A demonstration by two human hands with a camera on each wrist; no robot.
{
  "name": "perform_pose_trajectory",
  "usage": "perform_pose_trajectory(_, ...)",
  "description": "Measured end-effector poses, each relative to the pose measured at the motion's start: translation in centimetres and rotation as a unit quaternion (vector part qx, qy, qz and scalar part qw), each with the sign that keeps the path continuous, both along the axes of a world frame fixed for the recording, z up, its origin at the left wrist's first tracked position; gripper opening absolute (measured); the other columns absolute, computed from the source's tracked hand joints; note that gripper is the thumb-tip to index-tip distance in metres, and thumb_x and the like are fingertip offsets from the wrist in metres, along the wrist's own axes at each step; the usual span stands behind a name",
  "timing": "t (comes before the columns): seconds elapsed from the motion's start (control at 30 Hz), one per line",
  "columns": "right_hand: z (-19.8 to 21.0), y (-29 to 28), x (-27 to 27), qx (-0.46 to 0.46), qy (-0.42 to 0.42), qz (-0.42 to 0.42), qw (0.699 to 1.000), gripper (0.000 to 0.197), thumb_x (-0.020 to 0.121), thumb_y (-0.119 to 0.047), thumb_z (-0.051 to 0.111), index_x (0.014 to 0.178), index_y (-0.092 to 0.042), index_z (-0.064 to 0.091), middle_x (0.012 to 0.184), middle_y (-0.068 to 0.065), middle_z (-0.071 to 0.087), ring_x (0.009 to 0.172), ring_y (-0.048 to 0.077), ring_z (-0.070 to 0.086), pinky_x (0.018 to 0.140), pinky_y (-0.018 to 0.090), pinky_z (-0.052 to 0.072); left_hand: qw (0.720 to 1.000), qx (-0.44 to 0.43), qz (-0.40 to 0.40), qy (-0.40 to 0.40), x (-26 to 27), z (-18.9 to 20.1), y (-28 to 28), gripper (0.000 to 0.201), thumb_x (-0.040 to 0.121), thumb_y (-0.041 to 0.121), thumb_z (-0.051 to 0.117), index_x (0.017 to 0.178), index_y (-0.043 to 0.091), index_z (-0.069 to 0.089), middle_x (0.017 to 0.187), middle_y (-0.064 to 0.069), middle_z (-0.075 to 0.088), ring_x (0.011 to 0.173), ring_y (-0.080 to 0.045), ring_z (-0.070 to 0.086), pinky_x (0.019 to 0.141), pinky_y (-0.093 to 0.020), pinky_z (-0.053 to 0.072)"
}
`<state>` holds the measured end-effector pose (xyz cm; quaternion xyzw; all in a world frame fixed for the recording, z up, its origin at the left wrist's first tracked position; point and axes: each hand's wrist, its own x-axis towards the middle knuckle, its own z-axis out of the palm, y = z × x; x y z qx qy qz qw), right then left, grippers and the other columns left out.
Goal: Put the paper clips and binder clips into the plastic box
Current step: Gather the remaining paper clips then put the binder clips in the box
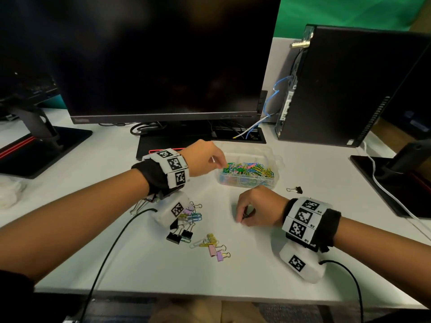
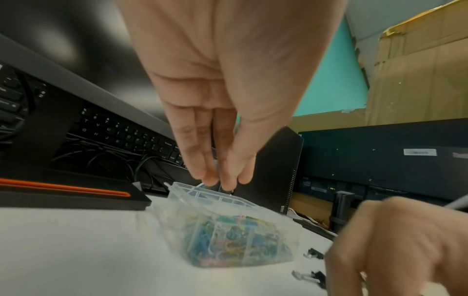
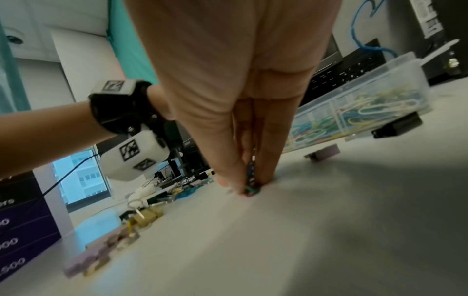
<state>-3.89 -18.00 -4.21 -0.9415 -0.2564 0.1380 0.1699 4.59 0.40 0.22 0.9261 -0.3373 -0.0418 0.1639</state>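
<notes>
A clear plastic box [image 1: 247,181] [image 2: 228,202] [image 3: 375,80] holds several coloured paper clips [image 1: 249,170]. My left hand [image 1: 219,162] [image 2: 222,181] hovers over the box's left rim, fingertips bunched on what looks like a pale paper clip. In front of the box my right hand [image 1: 242,217] [image 3: 243,186] pinches a small dark binder clip [image 3: 250,184] against the table. Loose binder and paper clips [image 1: 184,227] lie under the left wrist. Yellow and pink binder clips [image 1: 215,249] are nearer me, and a black one [image 1: 295,189] [image 3: 397,126] sits right of the box.
A dark monitor [image 1: 151,54] on its stand base [image 1: 168,138] rises just behind the box, with cables beside it. A black computer tower [image 1: 345,85] stands at the back right. Another stand base [image 1: 391,183] occupies the right edge. The table's front edge [image 1: 210,297] is close.
</notes>
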Motion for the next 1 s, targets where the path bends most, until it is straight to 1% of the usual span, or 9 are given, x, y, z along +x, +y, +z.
perform_pose_trajectory(0.13,0.1,0.1,0.5,-0.019,0.012,-0.013,1.000,0.021,0.068,0.001,0.064,0.081,-0.014,0.073,0.077,-0.003,0.064,0.062,0.004,0.054,0.059,0.003,0.036,0.993,0.102,-0.034,0.056,-2.1,-0.4,2.3,0.020,0.087,0.018,0.058,0.103,0.023,0.071,0.099,0.008,0.070,0.081,-0.005,0.058,0.076,-0.016,0.043)
perform_pose_trajectory(0.27,0.0,0.1,0.6,-0.012,0.027,-0.027,0.999,0.019,0.064,0.003,0.066,0.071,-0.015,0.066,0.058,-0.012,0.056,0.050,-0.007,0.053,0.050,0.001,0.036,0.982,0.150,0.002,0.114,-3.5,-1.3,3.8,0.016,0.081,0.024,0.066,0.096,0.023,0.070,0.084,0.011,0.064,0.082,-0.009,0.058,0.074,-0.021,0.048)
perform_pose_trajectory(0.37,-0.1,0.4,0.6,-0.002,0.032,-0.034,0.999,0.031,0.062,0.004,0.065,0.058,-0.023,0.051,0.047,-0.015,0.051,0.048,-0.007,0.052,0.048,0.004,0.037,0.979,0.162,0.011,0.126,-3.8,-2.1,4.4,0.022,0.078,0.030,0.071,0.098,0.022,0.067,0.087,0.009,0.061,0.069,0.002,0.050,0.062,-0.015,0.040)
perform_pose_trajectory(0.5,0.0,0.4,0.6,-0.013,0.053,-0.043,0.998,0.033,0.064,0.003,0.065,0.056,-0.025,0.049,0.054,-0.013,0.051,0.052,0.004,0.050,0.056,0.021,0.045,0.975,0.169,0.009,0.147,-4.0,-2.3,4.9,0.030,0.076,0.030,0.074,0.104,0.024,0.065,0.099,0.003,0.065,0.065,0.003,0.049,0.060,-0.012,0.038)
perform_pose_trajectory(0.67,0.8,0.2,1.1,-0.037,0.064,-0.050,0.996,0.025,0.065,0.002,0.067,0.061,-0.022,0.059,0.058,-0.010,0.057,0.055,0.006,0.054,0.057,0.021,0.048,0.975,0.174,0.011,0.134,-4.1,-2.6,5.1,0.038,0.077,0.024,0.073,0.114,0.020,0.065,0.111,-0.003,0.067,0.086,-0.009,0.053,0.062,-0.007,0.035)
perform_pose_trajectory(0.73,1.6,0.1,1.5,-0.034,0.051,-0.062,0.996,0.025,0.065,0.002,0.068,0.062,-0.022,0.061,0.060,-0.011,0.059,0.056,0.004,0.056,0.056,0.016,0.047,0.977,0.164,0.014,0.135,-4.1,-2.8,5.2,0.037,0.076,0.022,0.074,0.112,0.019,0.066,0.108,-0.004,0.069,0.081,-0.007,0.054,0.062,-0.008,0.036)
perform_pose_trajectory(0.83,3.7,-0.3,3.0,-0.013,-0.004,-0.097,0.995,0.023,0.066,0.001,0.069,0.063,-0.021,0.064,0.059,-0.015,0.058,0.055,-0.001,0.056,0.055,0.007,0.042,0.978,0.146,0.015,0.148,-3.8,-3.1,5.3,0.031,0.074,0.021,0.076,0.104,0.019,0.069,0.098,-0.003,0.072,0.062,0.003,0.051,0.060,-0.010,0.039)
perform_pose_trajectory(0.93,5.8,-1.1,5.2,0.013,-0.075,-0.139,0.987,0.016,0.068,-0.001,0.071,0.067,-0.016,0.067,0.063,-0.012,0.059,0.060,0.001,0.054,0.059,0.011,0.041,0.978,0.145,0.019,0.152,-3.6,-3.3,5.3,0.031,0.073,0.020,0.077,0.103,0.017,0.069,0.086,0.002,0.067,0.059,0.005,0.049,0.055,-0.007,0.037)
perform_pose_trajectory(1.0,6.5,-1.8,6.7,0.028,-0.109,-0.173,0.978,0.013,0.068,0.001,0.071,0.070,-0.012,0.067,0.066,-0.006,0.060,0.064,0.009,0.056,0.063,0.018,0.044,0.977,0.153,0.022,0.147,-3.6,-3.3,5.3,0.032,0.073,0.021,0.077,0.104,0.016,0.069,0.084,0.003,0.064,0.061,0.004,0.049,0.053,-0.008,0.037)
